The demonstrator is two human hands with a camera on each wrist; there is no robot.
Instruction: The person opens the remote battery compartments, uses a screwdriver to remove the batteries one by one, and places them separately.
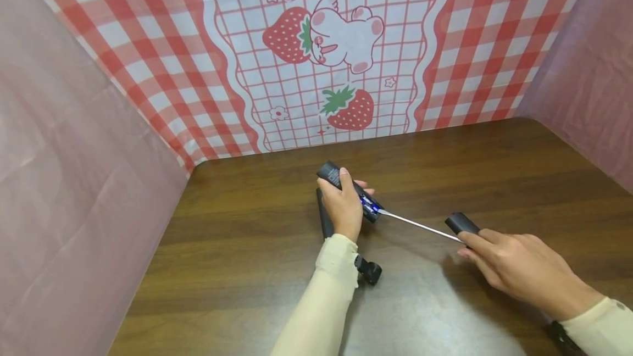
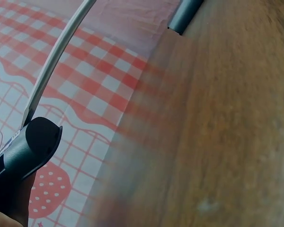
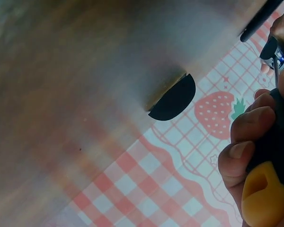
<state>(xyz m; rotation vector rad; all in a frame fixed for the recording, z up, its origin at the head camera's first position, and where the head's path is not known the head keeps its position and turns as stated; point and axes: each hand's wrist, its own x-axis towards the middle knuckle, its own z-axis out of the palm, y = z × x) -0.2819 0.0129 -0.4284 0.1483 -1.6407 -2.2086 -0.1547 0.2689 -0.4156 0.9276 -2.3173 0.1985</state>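
Note:
My left hand (image 1: pixel 343 205) grips a black remote control (image 1: pixel 371 216) whose battery compartment is uncovered, with blue batteries (image 1: pixel 367 202) inside. Printed text shows on its back near the thumb. In my right hand (image 1: pixel 519 262) is a screwdriver (image 1: pixel 420 225); its handle, hidden in the head view, shows black with a yellow end (image 3: pixel 267 198) in the right wrist view. The long metal shaft reaches across to the remote, its flat tip right at the batteries by the compartment's end. Just beyond the right fingers, a rounded black piece (image 1: pixel 462 223) lies on the table.
A long black bar (image 1: pixel 323 213) lies on the wooden table (image 1: pixel 237 257) partly under my left hand. Behind the table hangs a red and white checked cloth (image 1: pixel 198 81) with strawberries, and pink cloth (image 1: pixel 64 180) borders both sides.

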